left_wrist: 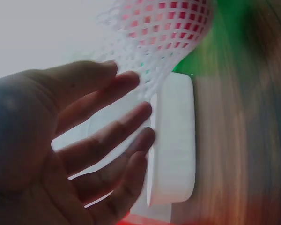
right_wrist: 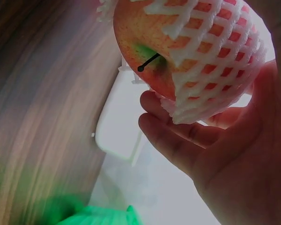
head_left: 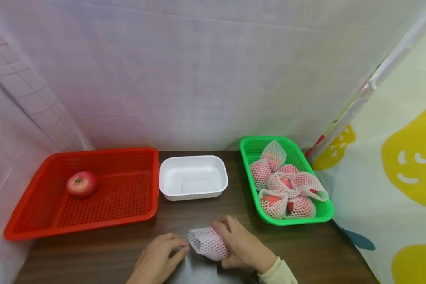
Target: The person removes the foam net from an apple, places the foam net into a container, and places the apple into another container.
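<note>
A pale cream cloth sleeve (head_left: 278,272) ends at the wrist of the bare right hand (head_left: 243,245); the left hand (head_left: 157,255) is bare too.

Net sleeve (head_left: 210,243) matt foam; apple (right_wrist: 136,33) smooth-skinned; red basket (head_left: 120,197), green basket (head_left: 294,222), white tray (head_left: 193,177) plastic; tabletop (head_left: 184,215) wood-grained; backdrop (head_left: 198,79) cloth-like.

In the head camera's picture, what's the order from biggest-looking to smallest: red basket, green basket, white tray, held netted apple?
1. Red basket
2. Green basket
3. White tray
4. Netted apple, partly hidden by the right hand

White lattice sleeve (head_left: 210,244), red-yellow apple (right_wrist: 143,33)
</note>
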